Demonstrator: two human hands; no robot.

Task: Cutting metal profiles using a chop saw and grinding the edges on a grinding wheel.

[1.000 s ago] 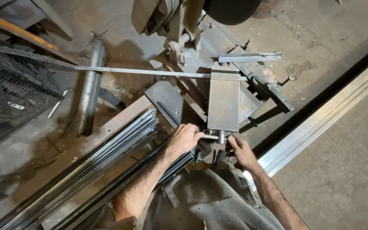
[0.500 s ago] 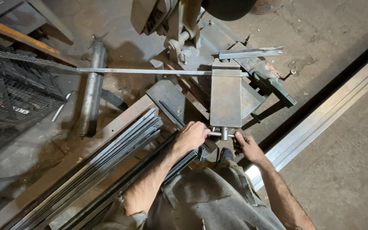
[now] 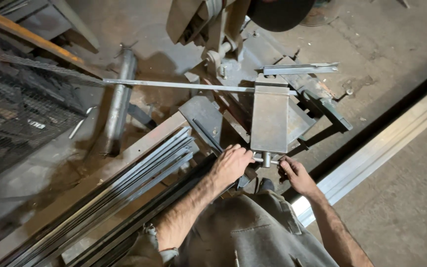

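The work is seen from above, at a chop saw (image 3: 233,29) set low on a concrete floor (image 3: 401,44). A vise (image 3: 270,121) of grey steel is fixed to the saw's base, and a thin flat steel strip (image 3: 174,85) is laid across it, running left from the vise toward a wire mesh panel (image 3: 16,113).

The left hand (image 3: 231,165) is closed around the left end of the vise's crank handle (image 3: 265,159), fingers wrapped over the bar. The right hand (image 3: 295,174) is held at the right end of the same handle, fingers curled on or just beside it; whether it is fully gripping cannot be told from this view.

Step judged to be in hand: working the vise screw with both hands on the handle, the strip lying in the clamp. Whether the jaw is being tightened or slackened cannot be read from a single frame.

The next move is judged to call for a steady turn of the handle with the strip kept flat and square against the fixed jaw, since a long thin strip can lift or skew at its free end.

A bundle of long metal profiles (image 3: 124,183) lies just left of the left forearm. A steel pipe (image 3: 117,109) lies on the floor beyond it.
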